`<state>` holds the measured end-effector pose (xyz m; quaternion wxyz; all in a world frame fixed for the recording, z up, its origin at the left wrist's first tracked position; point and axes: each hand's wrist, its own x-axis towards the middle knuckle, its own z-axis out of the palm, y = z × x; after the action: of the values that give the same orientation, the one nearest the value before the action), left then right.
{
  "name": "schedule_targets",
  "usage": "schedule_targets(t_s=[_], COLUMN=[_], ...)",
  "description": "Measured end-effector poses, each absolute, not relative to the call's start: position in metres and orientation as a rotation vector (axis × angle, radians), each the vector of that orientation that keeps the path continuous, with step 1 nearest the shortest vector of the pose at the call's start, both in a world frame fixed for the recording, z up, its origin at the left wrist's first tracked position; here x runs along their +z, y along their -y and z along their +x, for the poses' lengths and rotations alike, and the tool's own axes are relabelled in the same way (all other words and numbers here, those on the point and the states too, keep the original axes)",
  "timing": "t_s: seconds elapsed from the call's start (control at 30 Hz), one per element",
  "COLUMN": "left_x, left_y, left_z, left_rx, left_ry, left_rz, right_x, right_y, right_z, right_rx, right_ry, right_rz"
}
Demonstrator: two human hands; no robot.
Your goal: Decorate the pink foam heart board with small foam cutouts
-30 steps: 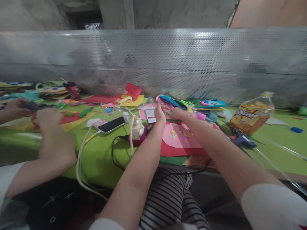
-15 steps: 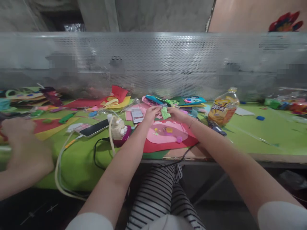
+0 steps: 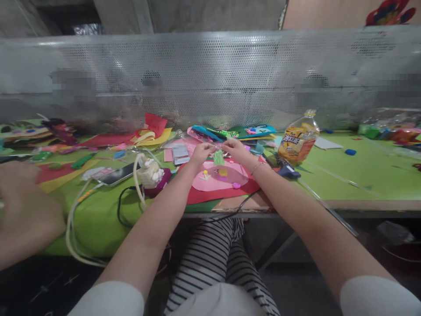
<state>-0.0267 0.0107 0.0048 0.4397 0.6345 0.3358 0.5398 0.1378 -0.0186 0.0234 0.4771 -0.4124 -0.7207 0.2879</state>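
Over a pink cutout (image 3: 210,182) on a red sheet (image 3: 210,195), my left hand (image 3: 202,153) and my right hand (image 3: 237,151) come close together, fingertips bent inward. A small light green piece (image 3: 219,157) hangs between and just below them. Both hands have their fingers pinched at its upper edge, where clear film seems to show; the exact grip is too small to make out. Small yellow, purple and pink pieces lie on the pink cutout, among them a bright pink one (image 3: 236,185).
A multi-plug with cables (image 3: 153,177) and a phone (image 3: 120,174) sit left of the sheet. Another person's hand (image 3: 28,197) is at far left. To the right stand a plastic bottle (image 3: 299,138) and a dark blue tool (image 3: 288,170). Perforated metal panel (image 3: 204,79) behind.
The view has shifted slightly, moving the scene left and up. The green piece now hangs straighter between my hands, and the dark blue tool shows more.
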Motion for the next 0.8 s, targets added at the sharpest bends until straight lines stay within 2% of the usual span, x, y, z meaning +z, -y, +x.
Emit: schedule_targets(t_s=[0.27,0.57,0.67,0.8], left_x=[-0.003,0.007,0.012,0.014], left_y=[-0.020,-0.007,-0.008,-0.010], left_z=[-0.027,-0.026,-0.027,-0.028], left_rx=[1.335,1.385,1.476,1.399], left_ry=[-0.884,-0.838,-0.825,-0.809], left_rz=[1.666,1.345,1.073,0.862], right_x=[0.024,0.052,0.057,0.049], right_y=[0.018,0.050,0.078,0.111], right_z=[0.138,0.149,0.163,0.168], right_rx=[0.427,0.046,0.164,0.309], right_ry=[1.873,2.109,2.429,2.829], right_rz=[-1.163,-1.350,-1.532,-1.439])
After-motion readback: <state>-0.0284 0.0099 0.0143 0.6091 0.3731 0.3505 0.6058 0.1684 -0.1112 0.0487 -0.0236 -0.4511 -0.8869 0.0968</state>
